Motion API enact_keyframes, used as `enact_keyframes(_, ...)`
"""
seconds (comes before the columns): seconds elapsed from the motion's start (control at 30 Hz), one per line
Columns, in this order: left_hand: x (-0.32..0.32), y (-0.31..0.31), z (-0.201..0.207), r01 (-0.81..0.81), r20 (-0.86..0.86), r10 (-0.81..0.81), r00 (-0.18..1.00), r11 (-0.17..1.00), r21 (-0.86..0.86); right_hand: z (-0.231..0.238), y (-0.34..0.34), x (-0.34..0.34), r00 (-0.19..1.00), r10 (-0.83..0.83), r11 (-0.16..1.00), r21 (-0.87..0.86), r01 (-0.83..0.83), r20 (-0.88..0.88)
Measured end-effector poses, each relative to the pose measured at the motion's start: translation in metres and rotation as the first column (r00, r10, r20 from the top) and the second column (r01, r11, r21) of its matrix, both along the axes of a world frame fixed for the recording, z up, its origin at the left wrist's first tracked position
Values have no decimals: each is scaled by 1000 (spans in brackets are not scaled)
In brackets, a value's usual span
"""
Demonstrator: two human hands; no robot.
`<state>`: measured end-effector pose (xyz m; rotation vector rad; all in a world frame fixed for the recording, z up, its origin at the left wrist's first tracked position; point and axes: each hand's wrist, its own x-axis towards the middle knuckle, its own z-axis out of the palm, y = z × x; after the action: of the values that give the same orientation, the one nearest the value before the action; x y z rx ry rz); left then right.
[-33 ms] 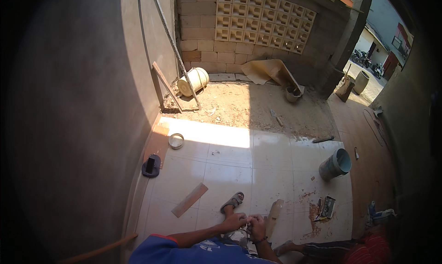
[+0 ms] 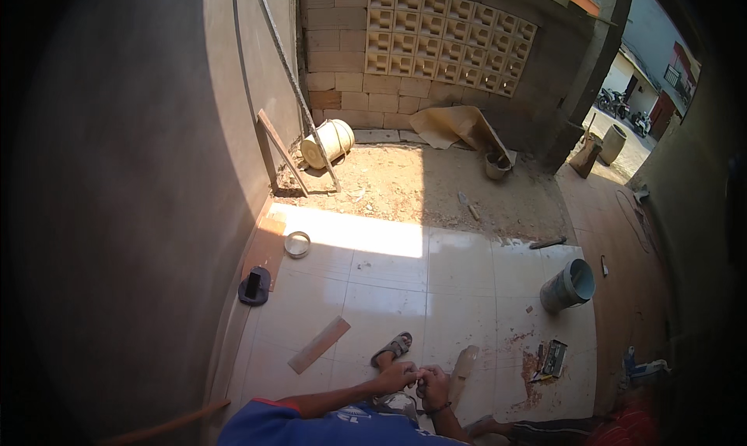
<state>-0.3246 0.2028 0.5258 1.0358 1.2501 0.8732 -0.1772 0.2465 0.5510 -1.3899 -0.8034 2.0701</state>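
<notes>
My left hand (image 2: 400, 377) and my right hand (image 2: 433, 388) meet in front of my body, fingertips together. Both are closed in a pinch, and whatever small thing lies between them is too small to name. A dark band circles my right wrist. Just beyond the left hand is a sandalled foot (image 2: 393, 348) on the pale tiled floor (image 2: 381, 302). Beside my right hand lies a narrow worn board (image 2: 464, 366). Farther left, a flat brownish strip (image 2: 320, 344) rests at a slant on the tiles.
A grey bucket (image 2: 566, 286) stands at right, near an open case of tools (image 2: 553, 359) and reddish crumbs. At left are a dark trowel-like float (image 2: 254, 286) and a round tin (image 2: 297, 244). Another person in red (image 2: 630, 423) sits at lower right. A pale bucket (image 2: 327, 143) lies beyond.
The view has tilted very slightly, so the scene sits a little lower. My hands stay pinched together in the same place.
</notes>
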Motion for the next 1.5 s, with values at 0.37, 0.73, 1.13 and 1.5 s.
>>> enact_keyframes(0.37, -139, 263, 15, -250, -41, 248, 968, 967, -49, 19, 324, -48, 880, 274, 918, 168, -360, 389)
enact_keyframes(0.73, -271, 417, -36, -541, 235, 816, 528, 537, -648, -117, 605, -76, 744, 252, 942, 19, -335, 619)
enact_keyframes(1.13, -448, 748, -9, -650, 251, 774, 581, 627, -429, -270, 772, -10, -364, 467, 80, -448, -890, 806)
enact_keyframes(1.5, -569, 1018, -22, -573, 286, 774, 566, 618, -539, -272, 1158, -228, 238, 562, 638, -233, -734, 792)
